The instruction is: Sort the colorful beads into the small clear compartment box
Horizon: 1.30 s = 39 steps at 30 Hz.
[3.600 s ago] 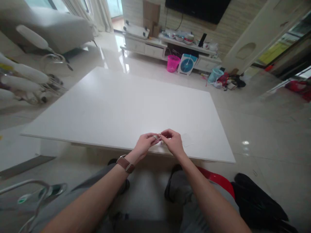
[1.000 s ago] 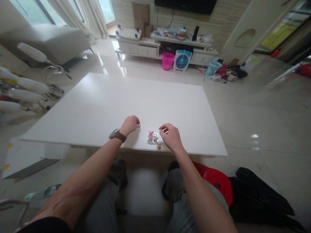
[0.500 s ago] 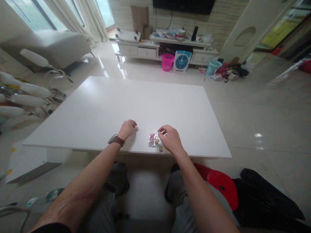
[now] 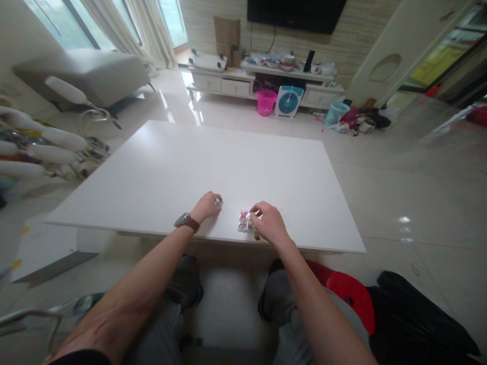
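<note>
One small shiny piece (image 4: 219, 203) is pinched in the left hand (image 4: 206, 206), at ten o'clock from the compartment box (image 4: 242, 222) on the table (image 4: 228, 157); the right hand (image 4: 268, 221) curls narrowly at three, any hold unclear. Its bump could spill the compartment box.

1. A home, apparently its living room.
2. Just past 12 o'clock, a flat-screen television (image 4: 297, 15) hangs on the wall (image 4: 365, 30) above a white TV stand (image 4: 323, 98) with drawers (image 4: 236, 87), dishes (image 4: 287, 62) on its top.
3. Near 1 o'clock, a blue-and-white box fan (image 4: 289, 101) stands on glossy floor tiles (image 4: 395, 203) beside a pink plastic basket (image 4: 266, 104).
4. Around 10 o'clock, a grey upholstered seat (image 4: 83, 68) sits near long cream curtains (image 4: 152, 35) and a window (image 4: 53, 23).
5. Around 4 o'clock, a red plastic stool (image 4: 359, 304).
</note>
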Tool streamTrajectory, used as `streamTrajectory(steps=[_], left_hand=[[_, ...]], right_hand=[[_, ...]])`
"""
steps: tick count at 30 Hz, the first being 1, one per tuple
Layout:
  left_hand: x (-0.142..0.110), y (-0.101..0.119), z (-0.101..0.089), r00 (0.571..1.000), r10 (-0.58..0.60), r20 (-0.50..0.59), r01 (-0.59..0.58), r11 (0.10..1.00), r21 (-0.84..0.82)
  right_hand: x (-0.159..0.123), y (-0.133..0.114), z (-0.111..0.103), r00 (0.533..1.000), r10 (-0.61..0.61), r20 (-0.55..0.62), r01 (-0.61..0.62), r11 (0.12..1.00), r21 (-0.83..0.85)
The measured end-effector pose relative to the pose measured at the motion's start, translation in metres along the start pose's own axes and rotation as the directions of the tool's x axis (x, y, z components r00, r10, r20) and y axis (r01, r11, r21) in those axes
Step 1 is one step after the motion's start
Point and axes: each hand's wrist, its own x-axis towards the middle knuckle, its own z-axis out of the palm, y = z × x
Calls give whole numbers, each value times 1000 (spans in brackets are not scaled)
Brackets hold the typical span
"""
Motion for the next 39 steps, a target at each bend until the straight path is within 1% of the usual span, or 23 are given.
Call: streamTrajectory(steps=[4,7,9,12,15,17,18,21,22,24,26,29,31,34,39], left_hand=[[1,-1,7,998,68,-1,-68,997,-25],[3,1,9,990,135,34,-133,990,-55],[2,4,7,986,159,57,-156,986,-59],[-4,12,-2,981,189,39,-187,981,-47],[-16,27,-18,974,223,-39,-225,972,-71],[-28,38,-30,975,217,-56,-221,971,-89],[-35,44,-36,978,206,-39,-209,974,-85],[-56,60,-48,987,147,63,-142,987,-79],[-62,63,-49,991,117,62,-112,990,-91],[-72,67,-46,995,93,39,-88,991,-103],[-78,64,-39,993,100,57,-93,989,-117],[-80,54,-28,988,117,104,-107,990,-92],[-78,48,-24,984,133,115,-124,989,-85],[-74,47,-24,983,152,107,-140,984,-114],[-71,55,-29,982,153,111,-139,982,-128]], right_hand=[[0,1,0,999,5,33,-3,999,-48],[1,6,-4,998,31,57,-25,995,-100],[2,11,-5,994,69,83,-55,986,-154],[2,19,-1,980,123,156,-81,965,-249],[2,24,10,966,131,224,-51,943,-329],[4,26,18,960,130,247,-27,924,-381],[6,26,22,959,128,255,-14,914,-406],[9,27,30,960,108,259,25,886,-464],[10,27,31,962,96,254,37,880,-474],[11,28,34,967,71,244,58,873,-483],[10,28,35,968,54,245,75,871,-486],[8,28,39,964,54,259,82,870,-486],[7,27,41,962,62,265,76,874,-480],[9,24,45,962,71,264,68,873,-483],[12,23,49,959,100,264,46,868,-494]])
